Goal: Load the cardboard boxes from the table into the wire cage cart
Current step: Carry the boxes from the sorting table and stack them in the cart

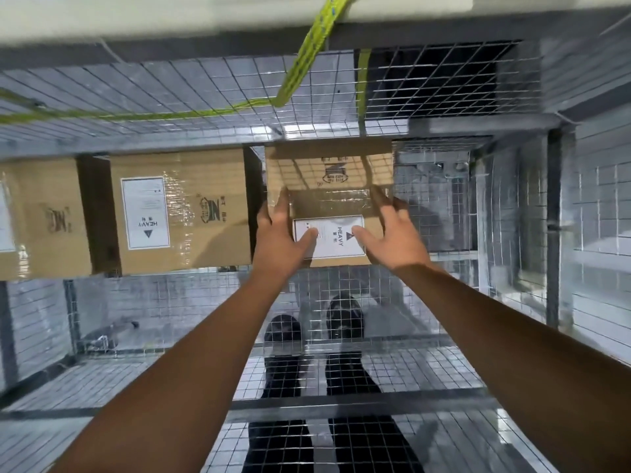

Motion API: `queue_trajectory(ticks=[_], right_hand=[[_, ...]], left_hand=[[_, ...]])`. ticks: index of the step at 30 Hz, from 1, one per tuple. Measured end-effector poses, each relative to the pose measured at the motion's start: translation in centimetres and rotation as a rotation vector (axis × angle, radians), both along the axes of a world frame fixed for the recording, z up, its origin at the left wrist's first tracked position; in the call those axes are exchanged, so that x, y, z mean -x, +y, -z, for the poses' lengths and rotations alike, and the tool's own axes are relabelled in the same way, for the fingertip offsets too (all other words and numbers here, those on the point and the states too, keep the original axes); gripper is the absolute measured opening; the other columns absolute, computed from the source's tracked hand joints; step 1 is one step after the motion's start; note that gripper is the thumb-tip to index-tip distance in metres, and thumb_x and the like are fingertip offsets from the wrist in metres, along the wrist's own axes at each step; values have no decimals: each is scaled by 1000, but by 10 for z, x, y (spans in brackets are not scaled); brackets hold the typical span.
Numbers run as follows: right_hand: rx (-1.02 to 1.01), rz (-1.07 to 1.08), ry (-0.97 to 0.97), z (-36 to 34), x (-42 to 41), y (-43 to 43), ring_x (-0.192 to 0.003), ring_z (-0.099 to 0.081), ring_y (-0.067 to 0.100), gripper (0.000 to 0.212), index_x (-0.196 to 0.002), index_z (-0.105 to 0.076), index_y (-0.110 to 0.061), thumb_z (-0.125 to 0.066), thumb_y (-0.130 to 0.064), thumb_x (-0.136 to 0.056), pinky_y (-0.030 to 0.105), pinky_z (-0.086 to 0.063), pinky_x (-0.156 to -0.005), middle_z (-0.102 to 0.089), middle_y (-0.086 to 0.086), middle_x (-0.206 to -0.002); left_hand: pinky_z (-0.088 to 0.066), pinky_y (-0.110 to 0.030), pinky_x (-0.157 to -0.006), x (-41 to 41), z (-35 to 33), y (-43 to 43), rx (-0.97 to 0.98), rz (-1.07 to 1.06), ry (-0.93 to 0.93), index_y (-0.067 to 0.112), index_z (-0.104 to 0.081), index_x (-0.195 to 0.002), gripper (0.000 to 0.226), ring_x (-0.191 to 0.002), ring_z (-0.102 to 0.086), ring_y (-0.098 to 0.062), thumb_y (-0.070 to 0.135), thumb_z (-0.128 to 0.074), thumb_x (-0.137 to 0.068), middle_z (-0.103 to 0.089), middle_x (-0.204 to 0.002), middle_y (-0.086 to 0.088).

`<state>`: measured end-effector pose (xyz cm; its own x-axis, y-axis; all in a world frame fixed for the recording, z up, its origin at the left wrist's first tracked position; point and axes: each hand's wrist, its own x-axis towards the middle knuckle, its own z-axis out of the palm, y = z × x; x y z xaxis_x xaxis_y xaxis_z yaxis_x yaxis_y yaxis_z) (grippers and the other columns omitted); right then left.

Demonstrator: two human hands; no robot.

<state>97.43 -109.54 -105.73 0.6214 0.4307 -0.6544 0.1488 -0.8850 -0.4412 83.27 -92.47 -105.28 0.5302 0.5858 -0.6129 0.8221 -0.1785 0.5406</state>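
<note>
A cardboard box with a white HEAVY label sits on a wire shelf of the wire cage cart, right of centre. My left hand lies on its left near edge with fingers straight along the side and thumb on the label. My right hand lies flat on its right near corner, fingers spread. Two more taped boxes stand on the same shelf to the left: one next to it with a narrow gap between, and one at the frame's left edge.
A yellow-green strap hangs across the mesh shelf above. The cart's upright post and mesh side stand to the right, with open shelf room right of the held box. Through the mesh below, my dark shoes show on the floor.
</note>
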Motion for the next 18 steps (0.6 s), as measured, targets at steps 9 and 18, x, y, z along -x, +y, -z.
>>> queue_trajectory(ticks=[9, 18], right_hand=[[-7, 52, -88, -37, 21, 3, -151, -20, 42, 69, -153, -24, -44, -43, -71, -92, 69, -25, -116, -10, 4, -169], [-89, 174, -162, -228, 109, -40, -154, -16, 28, 83, -159, -25, -36, -29, -78, -88, 58, -22, -122, -22, 5, -167]], left_hand=[[-39, -46, -116, 11, -36, 4, -229, 148, -70, 25, -30, -158, 79, -151, -27, -28, 38, -71, -92, -13, -168, -6], [-21, -55, -122, 54, -225, -7, -273, 545, -101, 23, -34, -158, 73, -152, -20, -34, 53, -59, -96, -28, -164, -10]])
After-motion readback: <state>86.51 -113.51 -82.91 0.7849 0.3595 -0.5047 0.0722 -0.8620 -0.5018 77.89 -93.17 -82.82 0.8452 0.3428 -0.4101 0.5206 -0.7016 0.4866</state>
